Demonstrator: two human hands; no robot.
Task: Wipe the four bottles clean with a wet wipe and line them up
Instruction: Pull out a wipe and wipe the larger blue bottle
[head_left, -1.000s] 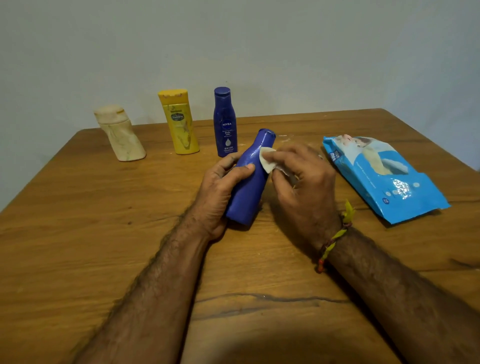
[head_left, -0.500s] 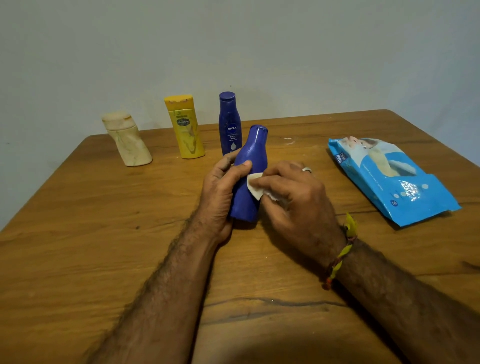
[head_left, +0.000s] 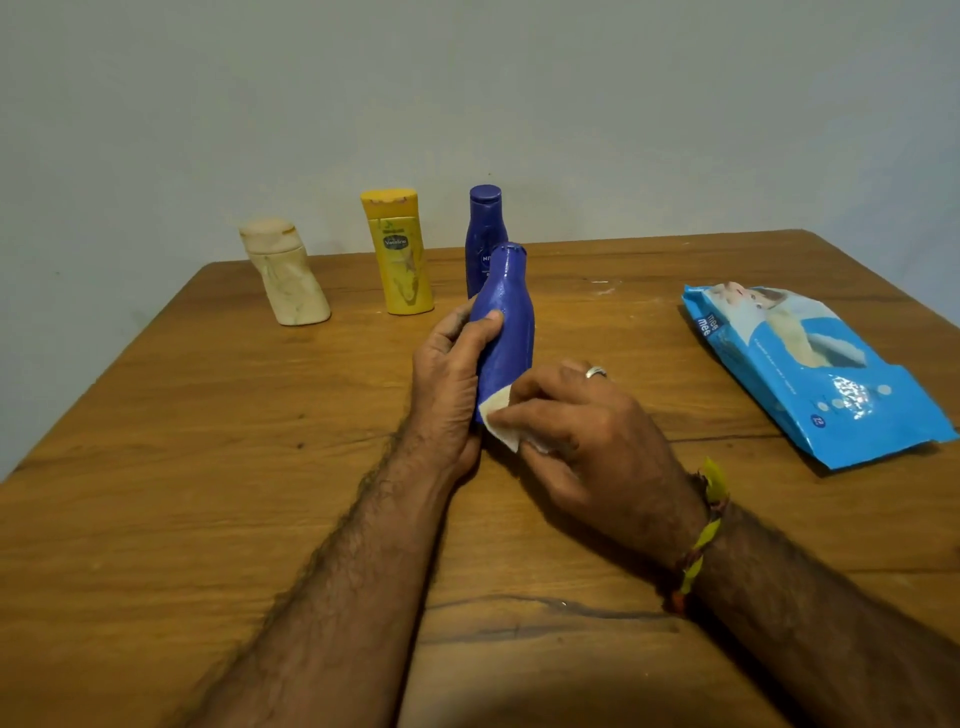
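My left hand (head_left: 451, 379) grips a plain blue bottle (head_left: 506, 322) at the middle of the wooden table (head_left: 208, 467), holding it nearly upright with its neck leaning away. My right hand (head_left: 582, 431) pinches a white wet wipe (head_left: 497, 421) and presses it against the bottle's lower part. Behind stand three bottles in a row: a cream one (head_left: 283, 273) at the left, a yellow one (head_left: 399, 252) in the middle, and a blue labelled one (head_left: 483, 228) partly hidden by the held bottle.
A blue pack of wet wipes (head_left: 810, 369) lies flat at the table's right side. A pale wall rises just behind the table's far edge. A thread band circles my right wrist.
The wipe has slid down the blue bottle from near its neck to its base. The bottle has been tipped more upright in my left hand.
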